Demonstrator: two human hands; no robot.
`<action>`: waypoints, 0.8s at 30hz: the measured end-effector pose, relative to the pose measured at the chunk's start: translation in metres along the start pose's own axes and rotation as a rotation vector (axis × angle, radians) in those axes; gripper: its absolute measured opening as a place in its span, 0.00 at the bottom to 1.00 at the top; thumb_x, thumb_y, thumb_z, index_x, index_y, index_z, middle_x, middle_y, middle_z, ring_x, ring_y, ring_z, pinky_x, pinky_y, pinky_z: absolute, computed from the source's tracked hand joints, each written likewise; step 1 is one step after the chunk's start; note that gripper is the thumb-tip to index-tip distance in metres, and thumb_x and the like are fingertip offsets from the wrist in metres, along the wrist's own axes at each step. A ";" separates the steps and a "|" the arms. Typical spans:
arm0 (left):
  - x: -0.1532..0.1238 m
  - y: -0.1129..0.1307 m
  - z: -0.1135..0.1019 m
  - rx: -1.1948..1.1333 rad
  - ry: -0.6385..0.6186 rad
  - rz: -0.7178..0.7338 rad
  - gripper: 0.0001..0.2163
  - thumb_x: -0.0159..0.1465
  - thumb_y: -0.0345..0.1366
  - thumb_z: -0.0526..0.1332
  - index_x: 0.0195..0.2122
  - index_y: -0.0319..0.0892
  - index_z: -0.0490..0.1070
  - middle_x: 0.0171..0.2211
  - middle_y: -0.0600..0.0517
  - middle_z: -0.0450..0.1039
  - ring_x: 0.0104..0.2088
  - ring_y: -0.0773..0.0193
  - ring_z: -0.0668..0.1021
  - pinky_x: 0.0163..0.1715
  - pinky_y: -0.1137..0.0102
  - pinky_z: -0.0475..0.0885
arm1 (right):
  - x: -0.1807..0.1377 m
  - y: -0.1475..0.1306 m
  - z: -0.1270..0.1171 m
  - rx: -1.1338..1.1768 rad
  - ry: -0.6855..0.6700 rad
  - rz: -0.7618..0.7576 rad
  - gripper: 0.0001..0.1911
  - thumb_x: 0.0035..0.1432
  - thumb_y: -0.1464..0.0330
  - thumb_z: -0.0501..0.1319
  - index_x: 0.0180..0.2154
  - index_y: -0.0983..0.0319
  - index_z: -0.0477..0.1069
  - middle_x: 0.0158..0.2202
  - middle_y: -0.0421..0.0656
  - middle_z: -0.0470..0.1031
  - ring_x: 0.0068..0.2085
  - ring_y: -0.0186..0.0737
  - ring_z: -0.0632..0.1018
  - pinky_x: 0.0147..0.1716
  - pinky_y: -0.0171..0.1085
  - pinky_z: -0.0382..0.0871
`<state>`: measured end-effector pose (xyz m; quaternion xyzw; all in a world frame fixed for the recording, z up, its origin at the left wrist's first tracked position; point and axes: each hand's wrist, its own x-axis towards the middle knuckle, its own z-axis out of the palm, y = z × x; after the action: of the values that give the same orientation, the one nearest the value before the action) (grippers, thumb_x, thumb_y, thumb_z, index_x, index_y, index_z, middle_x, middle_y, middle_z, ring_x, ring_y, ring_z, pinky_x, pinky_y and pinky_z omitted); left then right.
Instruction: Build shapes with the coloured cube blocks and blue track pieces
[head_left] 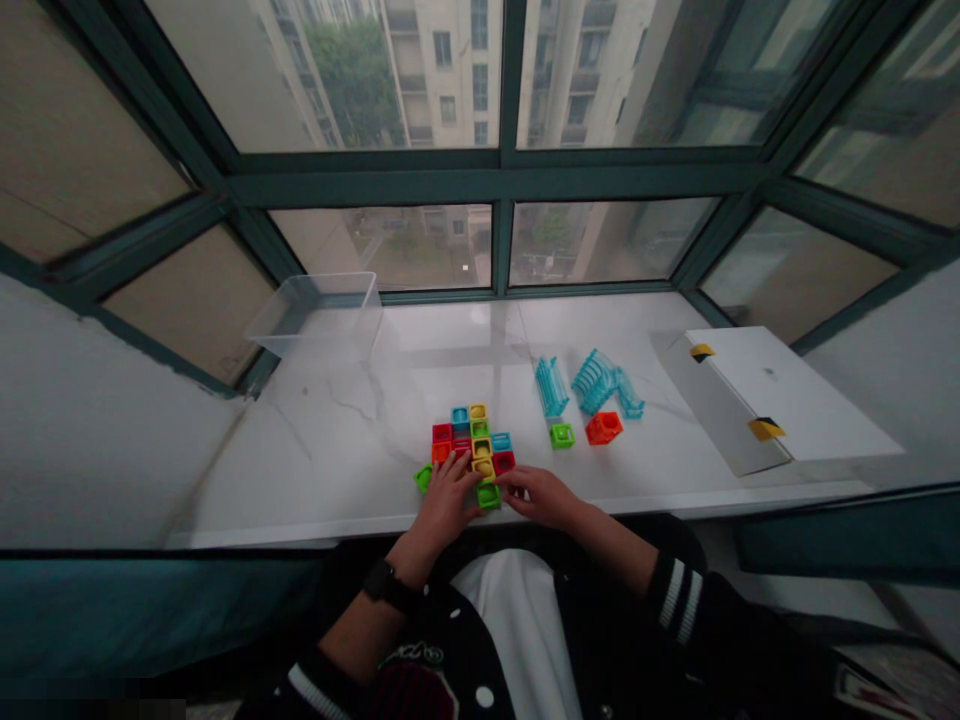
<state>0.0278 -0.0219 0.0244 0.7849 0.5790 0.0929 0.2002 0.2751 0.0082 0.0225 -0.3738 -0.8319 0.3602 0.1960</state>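
Observation:
A cluster of interlocking plastic cube blocks [469, 445] in red, yellow, blue and green sits on the marble sill [352, 440]. My left hand [446, 503] rests with its fingers on the cluster's lower left side. My right hand [538, 497] reaches in from the right, its fingertips against the yellow and green blocks at the bottom. A green block [488, 496] lies just between my hands, and another green block [424, 478] sits left of the cluster. My fingers hide the cluster's lower edge.
Translucent blue ribbed ramp pieces [596, 385] lie behind a loose green block [562, 436] and an orange block [604, 428]. A transparent plastic box [319, 315] stands at the back left, and a white box [780, 395] lies to the right. Windows border the sill.

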 end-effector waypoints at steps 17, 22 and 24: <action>0.000 0.005 0.001 0.035 0.025 -0.017 0.16 0.62 0.32 0.69 0.51 0.52 0.77 0.73 0.49 0.59 0.74 0.44 0.59 0.71 0.40 0.54 | 0.000 -0.001 0.001 -0.049 -0.126 0.012 0.09 0.57 0.71 0.71 0.41 0.57 0.76 0.43 0.42 0.79 0.42 0.42 0.79 0.41 0.37 0.70; -0.001 0.004 0.004 0.029 0.029 -0.014 0.12 0.62 0.32 0.69 0.47 0.49 0.78 0.73 0.47 0.58 0.74 0.42 0.59 0.71 0.38 0.53 | -0.001 0.001 0.001 -0.045 -0.116 0.009 0.12 0.55 0.70 0.73 0.40 0.58 0.75 0.44 0.42 0.79 0.42 0.43 0.79 0.41 0.37 0.69; -0.001 0.006 0.003 0.020 0.030 -0.017 0.12 0.62 0.32 0.68 0.47 0.49 0.78 0.73 0.46 0.59 0.74 0.42 0.59 0.71 0.37 0.53 | -0.002 0.001 0.002 -0.051 -0.108 0.004 0.12 0.54 0.69 0.73 0.40 0.58 0.75 0.44 0.42 0.79 0.42 0.43 0.79 0.41 0.37 0.69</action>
<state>0.0333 -0.0248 0.0244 0.7802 0.5897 0.0974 0.1845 0.2761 0.0063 0.0206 -0.3603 -0.8494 0.3591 0.1404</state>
